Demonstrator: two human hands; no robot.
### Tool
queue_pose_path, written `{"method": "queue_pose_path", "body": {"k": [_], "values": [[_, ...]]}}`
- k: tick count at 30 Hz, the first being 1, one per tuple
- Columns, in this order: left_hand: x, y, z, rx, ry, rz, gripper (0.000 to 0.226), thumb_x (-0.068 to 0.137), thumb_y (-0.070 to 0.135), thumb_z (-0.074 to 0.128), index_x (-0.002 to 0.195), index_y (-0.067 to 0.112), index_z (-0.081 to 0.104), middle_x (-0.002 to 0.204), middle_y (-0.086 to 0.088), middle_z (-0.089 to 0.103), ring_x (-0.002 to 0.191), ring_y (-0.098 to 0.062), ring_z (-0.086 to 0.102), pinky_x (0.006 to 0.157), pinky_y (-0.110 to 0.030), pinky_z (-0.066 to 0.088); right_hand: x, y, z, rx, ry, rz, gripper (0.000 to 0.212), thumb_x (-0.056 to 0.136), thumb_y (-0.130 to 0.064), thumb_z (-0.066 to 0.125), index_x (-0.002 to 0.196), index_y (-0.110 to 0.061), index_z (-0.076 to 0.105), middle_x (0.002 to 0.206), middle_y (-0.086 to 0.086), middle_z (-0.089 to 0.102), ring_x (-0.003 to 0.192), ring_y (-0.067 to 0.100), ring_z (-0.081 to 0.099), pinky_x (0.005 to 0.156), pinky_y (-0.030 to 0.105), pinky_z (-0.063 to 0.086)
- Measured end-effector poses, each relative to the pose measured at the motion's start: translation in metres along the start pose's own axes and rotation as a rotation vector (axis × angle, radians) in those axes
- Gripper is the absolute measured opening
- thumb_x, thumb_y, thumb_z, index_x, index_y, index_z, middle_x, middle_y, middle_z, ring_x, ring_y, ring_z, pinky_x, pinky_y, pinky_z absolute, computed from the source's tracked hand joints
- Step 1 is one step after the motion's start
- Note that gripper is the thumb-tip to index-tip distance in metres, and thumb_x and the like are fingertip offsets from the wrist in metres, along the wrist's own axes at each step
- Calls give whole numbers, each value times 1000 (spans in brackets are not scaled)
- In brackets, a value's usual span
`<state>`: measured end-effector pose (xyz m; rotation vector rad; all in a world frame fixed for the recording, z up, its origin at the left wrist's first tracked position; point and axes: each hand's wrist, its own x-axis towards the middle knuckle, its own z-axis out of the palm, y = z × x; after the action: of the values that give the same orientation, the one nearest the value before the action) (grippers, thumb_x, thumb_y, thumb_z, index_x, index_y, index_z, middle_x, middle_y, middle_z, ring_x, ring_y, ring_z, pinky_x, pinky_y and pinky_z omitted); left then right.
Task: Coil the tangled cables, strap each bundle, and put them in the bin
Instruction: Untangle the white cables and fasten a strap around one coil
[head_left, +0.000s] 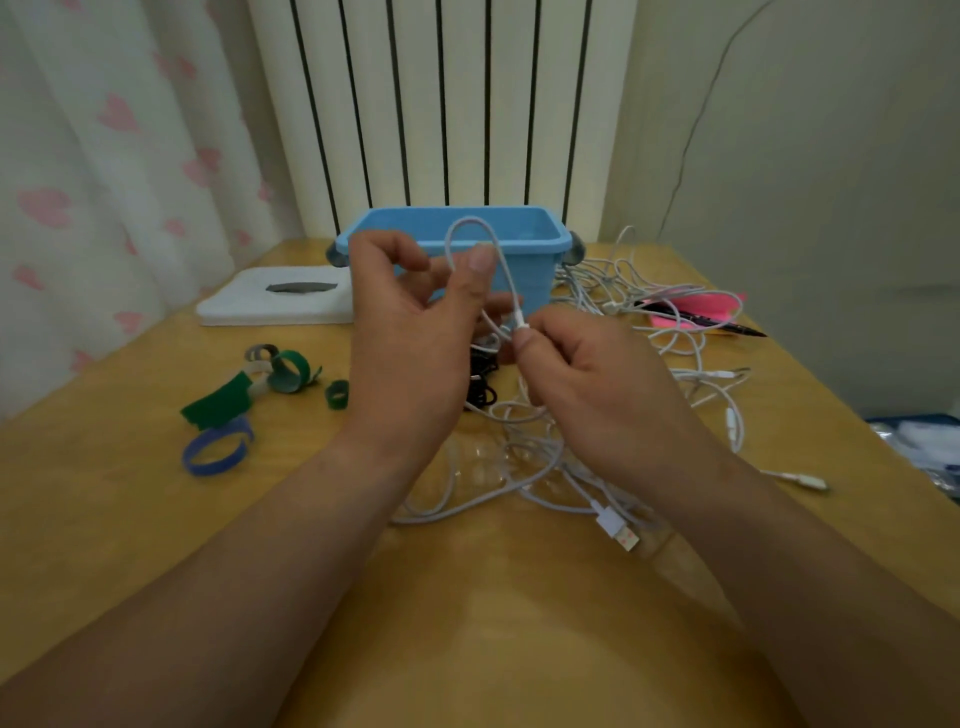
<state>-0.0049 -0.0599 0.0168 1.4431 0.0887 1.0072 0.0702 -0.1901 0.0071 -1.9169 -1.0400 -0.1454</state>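
Now, above desk (483, 618) | left hand (415, 332) pinches white cable loop (467, 226) | right hand (587, 374) pinches its connector (521, 319) | blue bin (540, 240) at far edge | straps (283, 371) toward left edge

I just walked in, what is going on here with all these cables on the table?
A person is coiling one white cable: the left hand holds its loop up, the right hand pinches its plug end. The other cables lie tangled on the table. Green and blue straps lie loose at the left. The blue bin stands behind the hands; no strapped bundle shows in it.
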Motion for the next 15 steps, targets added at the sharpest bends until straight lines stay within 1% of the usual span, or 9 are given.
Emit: {"method": "queue_pose_path", "body": {"k": [1, 3, 5, 6, 9, 10, 11, 13, 15], "values": [[1, 1, 0, -30, -7, -55, 34, 106, 28, 64, 121, 9, 41, 114, -14, 77, 96, -26, 81, 82, -39, 66, 0, 0, 0, 13, -3, 2, 31, 107, -33, 54, 84, -17, 67, 71, 1, 65, 66, 15, 59, 62, 40, 46], [1, 1, -1, -58, -131, -203, 44, 102, 40, 62, 129, 7, 51, 116, -6, 80, 106, -21, 79, 88, -37, 64, -2, -1, 1, 19, -19, -3, 33, 107, -30, 53, 79, -17, 65, 69, -1, 64, 66, 13, 59, 59, 31, 43], [-1, -1, -3, -42, -296, -279, 38, 104, 43, 55, 119, 8, 62, 116, -5, 81, 108, -21, 77, 88, -38, 64, -3, -2, 3, 11, -58, -13, 35, 108, -30, 53, 75, -20, 62, 68, -2, 64, 65, 12, 60, 58, 29, 43], [-1, -3, -4, -63, -330, -289, 33, 108, 39, 50, 111, 8, 63, 114, -8, 81, 104, -24, 77, 83, -40, 62, -4, -2, 4, 14, -85, -18, 36, 108, -32, 54, 75, -22, 62, 69, -2, 65, 65, 11, 60, 58, 29, 44], [6, -5, -8, -280, -234, -329, 31, 116, 32, 37, 100, 12, 55, 90, -15, 79, 94, -29, 78, 82, -43, 63, -6, 2, -2, -49, -147, -30, 27, 103, -44, 60, 79, -32, 64, 71, -7, 65, 67, 8, 61, 58, 30, 44], [11, -4, -12, -368, -173, -346, 30, 116, 32, 36, 100, 13, 53, 78, -12, 72, 85, -28, 77, 81, -42, 63, -5, 4, -8, -104, -153, -42, 20, 100, -45, 63, 83, -35, 65, 72, -10, 65, 69, 6, 61, 59, 27, 42], [17, -2, -17, -423, -119, -357, 30, 116, 32, 37, 100, 13, 52, 69, -7, 61, 73, -24, 72, 74, -39, 62, -4, 5, -14, -143, -151, -55, 13, 99, -42, 67, 87, -36, 67, 73, -13, 65, 71, 4, 61, 59, 25, 42], [28, 0, -28, -415, -62, -366, 31, 116, 35, 39, 97, 15, 53, 64, 0, 43, 53, -13, 46, 50, -27, 47, -2, 9, -26, -153, -144, -78, 5, 96, -33, 72, 94, -37, 70, 75, -14, 68, 73, 5, 64, 61, 28, 48], [35, 0, -37, -348, -63, -359, 32, 116, 37, 40, 98, 17, 55, 64, 3, 37, 50, -9, 30, 42, -23, 27, 0, 12, -33, -170, -152, -88, 11, 94, -28, 73, 96, -38, 71, 77, -14, 70, 73, 7, 66, 64, 33, 54]]}}
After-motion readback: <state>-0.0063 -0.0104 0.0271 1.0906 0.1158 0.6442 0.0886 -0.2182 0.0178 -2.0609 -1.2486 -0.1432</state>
